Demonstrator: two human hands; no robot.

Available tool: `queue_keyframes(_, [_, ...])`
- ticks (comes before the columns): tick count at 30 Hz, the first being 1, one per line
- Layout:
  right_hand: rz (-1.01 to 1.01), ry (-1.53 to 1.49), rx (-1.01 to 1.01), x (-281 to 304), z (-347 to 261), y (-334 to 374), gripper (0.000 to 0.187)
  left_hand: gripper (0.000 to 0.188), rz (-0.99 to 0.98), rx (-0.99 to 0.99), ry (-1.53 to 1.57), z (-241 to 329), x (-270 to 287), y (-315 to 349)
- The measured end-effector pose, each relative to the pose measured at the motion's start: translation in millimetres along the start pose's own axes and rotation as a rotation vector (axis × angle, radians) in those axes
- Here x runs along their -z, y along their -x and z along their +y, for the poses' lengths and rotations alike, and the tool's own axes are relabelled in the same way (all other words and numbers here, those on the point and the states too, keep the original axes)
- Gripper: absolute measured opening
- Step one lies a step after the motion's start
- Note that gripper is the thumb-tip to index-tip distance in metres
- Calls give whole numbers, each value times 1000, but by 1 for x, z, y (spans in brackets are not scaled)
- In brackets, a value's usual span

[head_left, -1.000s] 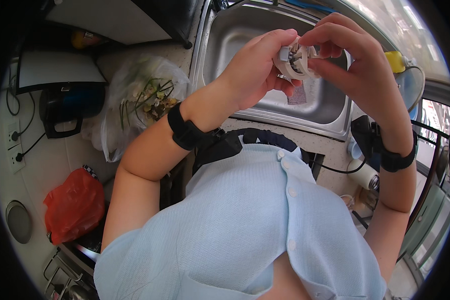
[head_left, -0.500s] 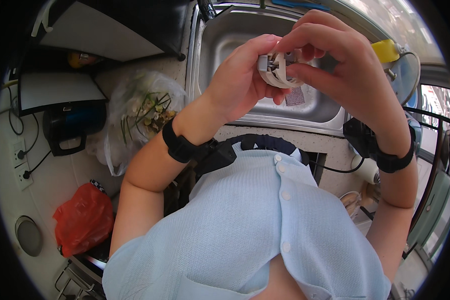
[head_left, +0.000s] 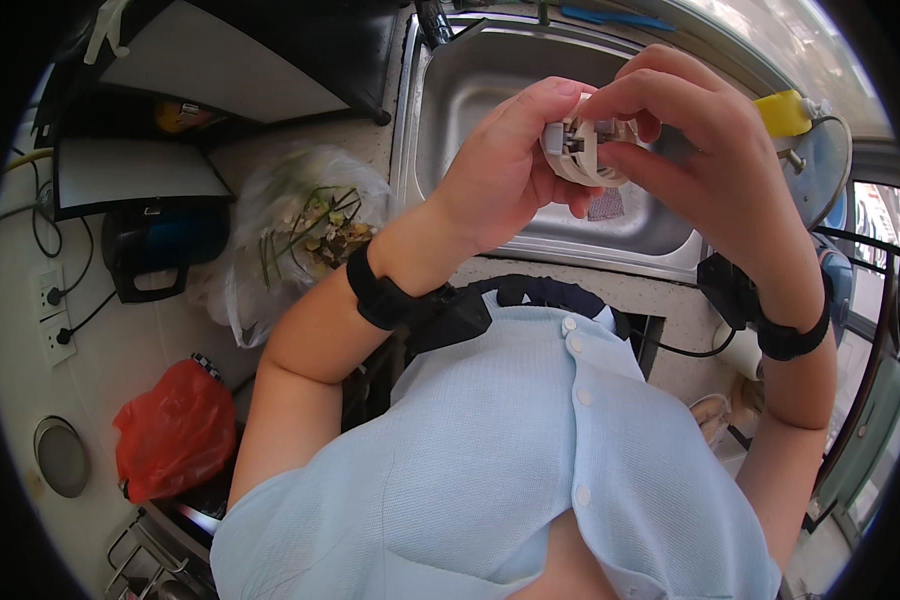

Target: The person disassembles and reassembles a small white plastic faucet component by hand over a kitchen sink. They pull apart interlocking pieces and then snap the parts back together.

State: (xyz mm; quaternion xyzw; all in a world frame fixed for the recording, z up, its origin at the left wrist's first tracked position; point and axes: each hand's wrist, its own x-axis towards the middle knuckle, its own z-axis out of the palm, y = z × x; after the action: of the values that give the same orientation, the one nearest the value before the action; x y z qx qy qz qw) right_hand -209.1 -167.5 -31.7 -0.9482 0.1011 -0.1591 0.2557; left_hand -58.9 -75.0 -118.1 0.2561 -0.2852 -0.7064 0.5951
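Over a stainless steel sink (head_left: 450,150) I hold a small round white plastic device (head_left: 577,165) with a grey tab and an opening that shows metal parts; its exact kind I cannot make out. My left hand (head_left: 505,165) is closed around its left side, thumb along the top edge. My right hand (head_left: 685,125) grips its right side between thumb and bent fingers, partly hiding it. Beneath, in the basin, lies a small grey textured patch (head_left: 606,205), perhaps a drain cover or scrap of cloth. Both wrists wear black straps.
A clear plastic bag of vegetable scraps (head_left: 315,225) sits left of the sink. Further left are a dark kettle (head_left: 160,245) and a red plastic bag (head_left: 175,430). A yellow bottle (head_left: 785,113) stands at the right. The faucet (head_left: 433,22) rises behind the sink.
The whole view has shifted slightly, so the scene sits a little further right. Both hands keep their hold on the white device, with hardly any change in finger position.
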Motion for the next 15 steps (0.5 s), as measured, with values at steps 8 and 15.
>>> queue_keyframes(8, [18, -15, 3, 3, -5, -1, 27, 43, 43, -5, -20, -1, 0, 0])
queue_keyframes(15, [39, 18, 40, -1, 4, 4, 29, 42, 41, -7, -18, -2, 1, 0])
